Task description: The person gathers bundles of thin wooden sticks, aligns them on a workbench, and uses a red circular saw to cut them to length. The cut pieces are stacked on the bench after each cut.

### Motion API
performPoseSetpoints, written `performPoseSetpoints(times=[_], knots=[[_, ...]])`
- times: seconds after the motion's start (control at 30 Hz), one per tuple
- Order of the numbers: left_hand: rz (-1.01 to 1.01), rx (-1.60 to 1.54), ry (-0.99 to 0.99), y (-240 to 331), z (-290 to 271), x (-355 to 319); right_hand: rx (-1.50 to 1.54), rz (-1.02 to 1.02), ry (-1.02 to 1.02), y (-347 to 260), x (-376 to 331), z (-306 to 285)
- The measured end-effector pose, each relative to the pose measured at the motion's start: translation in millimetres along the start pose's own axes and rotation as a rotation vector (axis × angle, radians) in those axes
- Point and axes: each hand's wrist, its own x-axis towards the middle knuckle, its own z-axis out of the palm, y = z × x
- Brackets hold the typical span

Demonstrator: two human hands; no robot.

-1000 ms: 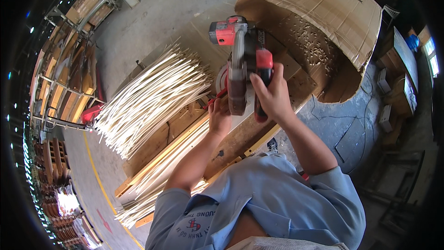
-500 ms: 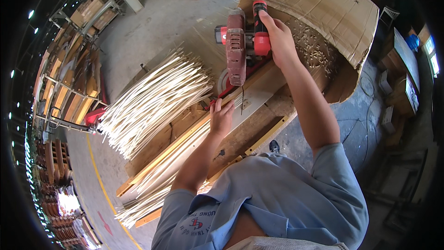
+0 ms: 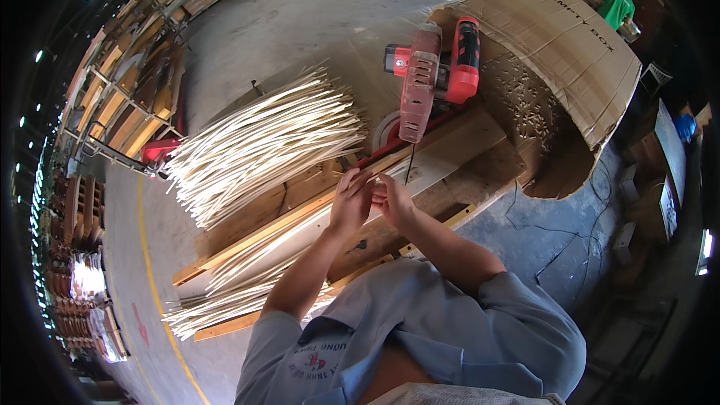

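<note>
Left hand (image 3: 351, 201) and right hand (image 3: 392, 201) together at the near ends of pale wood strips (image 3: 259, 255), red saw (image 3: 422, 90) at 1 o'clock.
Strips run toward 8 o'clock along the table (image 3: 465, 180); their upper ends hidden by the hands. Fingers of both curled, close together; cannot tell whether either grips anything. Carton (image 3: 555, 45) at 2 o'clock, dark printed lettering on flap, inside partly shadowed. Shirt (image 3: 480, 330), cut off at 6 o'clock, bears red emblem and dark lettering, upside down.

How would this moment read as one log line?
Left hand: by thin sticks | right hand: close beside left | red saw: unheld
</note>
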Motion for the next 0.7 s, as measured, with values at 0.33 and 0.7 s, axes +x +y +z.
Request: performPoseSetpoints(times=[0.33, 0.7], knots=[[-0.218, 0.301, -0.011, -2.4, -68.2, -67.9, -0.188, 0.059, 0.225, 3.9, 31.4, 38.4], [-0.318, 0.566, -0.039, -30.7, -127.4, -78.3, 0.087, -0.043, -0.456, 1.8, -4.0, 33.8]])
